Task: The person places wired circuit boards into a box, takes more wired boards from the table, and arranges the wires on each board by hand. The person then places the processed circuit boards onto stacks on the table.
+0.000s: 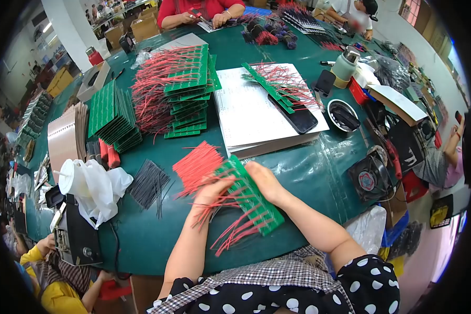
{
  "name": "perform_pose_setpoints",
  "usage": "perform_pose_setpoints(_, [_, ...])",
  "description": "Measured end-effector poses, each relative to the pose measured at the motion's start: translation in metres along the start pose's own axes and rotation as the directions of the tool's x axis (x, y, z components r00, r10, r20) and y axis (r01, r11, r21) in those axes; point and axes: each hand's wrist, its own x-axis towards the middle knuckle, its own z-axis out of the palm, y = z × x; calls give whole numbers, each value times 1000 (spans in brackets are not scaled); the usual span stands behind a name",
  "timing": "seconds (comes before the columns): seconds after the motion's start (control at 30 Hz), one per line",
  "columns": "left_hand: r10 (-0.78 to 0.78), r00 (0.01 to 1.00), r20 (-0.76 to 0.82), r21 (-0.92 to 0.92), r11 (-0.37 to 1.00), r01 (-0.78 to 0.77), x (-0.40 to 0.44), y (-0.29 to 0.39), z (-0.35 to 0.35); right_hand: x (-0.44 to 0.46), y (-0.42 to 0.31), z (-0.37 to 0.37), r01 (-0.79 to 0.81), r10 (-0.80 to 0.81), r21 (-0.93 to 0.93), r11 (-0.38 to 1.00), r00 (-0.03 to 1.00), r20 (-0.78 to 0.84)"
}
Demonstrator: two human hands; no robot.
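Note:
A green circuit board [255, 205] with red wires hanging from its left side is between my hands, tilted over the table's near edge. My right hand [265, 182] grips its upper right edge. My left hand [214, 191] is closed at the board's left edge, among the red wires; whether it also pinches a single wire I cannot tell. Just beyond my left hand lies a pile of loose red wires [198, 163]. Black wires [148, 184] lie in a bundle to the left of it.
Wired green boards [186, 104] are stacked behind the red pile, with bare boards [110, 115] to their left. A thick paper stack [246, 118] carries a phone [301, 120] and another wired board [269, 88]. A white plastic bag [102, 188] sits left, a fan [369, 178] right. Co-workers sit around.

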Motion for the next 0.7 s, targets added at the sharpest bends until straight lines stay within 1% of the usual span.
perform_pose_setpoints(0.03, [46, 998, -37, -66, 997, -48, -2, 4, -4, 0, 1, -2, 5, -5, 0, 1000, 1000, 6])
perform_pose_setpoints(0.07, [123, 992, -38, -130, 983, -127, -2, 9, -6, -1, -2, -5, -13, 33, -188, 982, 994, 101])
perform_pose_setpoints(0.1, [198, 979, -45, -191, 960, -203, -3, 12, -8, -3, -5, -6, -13, 87, -369, 929, 979, 186])
perform_pose_setpoints(0.13, [240, 971, 22, -168, 958, -233, -1, 12, -13, -3, -11, -8, 26, 60, -402, 915, 978, 198])
perform_pose_setpoints(0.17, [242, 970, 19, -166, 957, -236, -5, 13, -11, -4, -10, -6, 29, 57, -400, 916, 978, 201])
perform_pose_setpoints(0.2, [245, 958, 149, -337, 923, -184, -7, 16, -7, -4, -9, -6, -48, 66, -142, 989, 989, 130])
perform_pose_setpoints(0.23, [266, 922, 280, -487, 867, -103, -8, 19, -4, -2, -8, -7, -97, 90, 131, 987, 994, 60])
perform_pose_setpoints(0.27, [222, 918, 330, -483, 875, -39, 8, -2, -20, 1, -6, -13, -85, 80, 122, 989, 996, 42])
perform_pose_setpoints(0.3, [51, 963, 265, -394, 917, 60, 2, 4, -2, 3, -5, -15, -74, 70, 122, 990, 997, 32])
perform_pose_setpoints(0.37, [-44, 929, 369, -107, 990, 89, 2, 2, 8, 4, -2, -18, -1, 15, 138, 990, 995, -101])
perform_pose_setpoints(0.4, [-46, 926, 375, -100, 991, 90, -1, 4, 13, 5, 0, -15, 57, -35, 124, 991, 984, -172])
perform_pose_setpoints(0.43, [-49, 928, 368, -37, 997, 68, -8, 7, 18, 4, 0, -15, 58, -35, 124, 991, 983, -179])
perform_pose_setpoints(0.47, [-51, 932, 359, 22, 999, 46, -13, 8, 22, 1, -4, -14, 47, -47, -3, 999, 981, -187])
perform_pose_setpoints(0.5, [-55, 932, 359, 23, 998, 50, -13, 5, 21, -2, -9, -12, 34, -58, -129, 991, 980, -191])
perform_pose_setpoints(0.57, [53, 909, 414, 199, 969, -148, -12, 0, 17, -4, -12, -6, 3, -28, -131, 991, 981, -193])
perform_pose_setpoints(0.6, [22, 913, 407, 288, 945, -152, -17, 8, 20, -4, -9, -5, -2, -22, -144, 990, 985, -169])
perform_pose_setpoints(0.63, [21, 914, 405, 289, 946, -150, -17, 5, 20, -4, -5, -3, -7, -16, -157, 988, 989, -147])
perform_pose_setpoints(0.67, [49, 914, 402, 259, 952, -165, -16, 1, 20, -3, -2, -2, 24, -30, -47, 999, 992, -125])
perform_pose_setpoints(0.7, [78, 913, 399, 228, 956, -182, -16, -2, 20, -2, -2, 0, 25, -31, -48, 999, 991, -126])
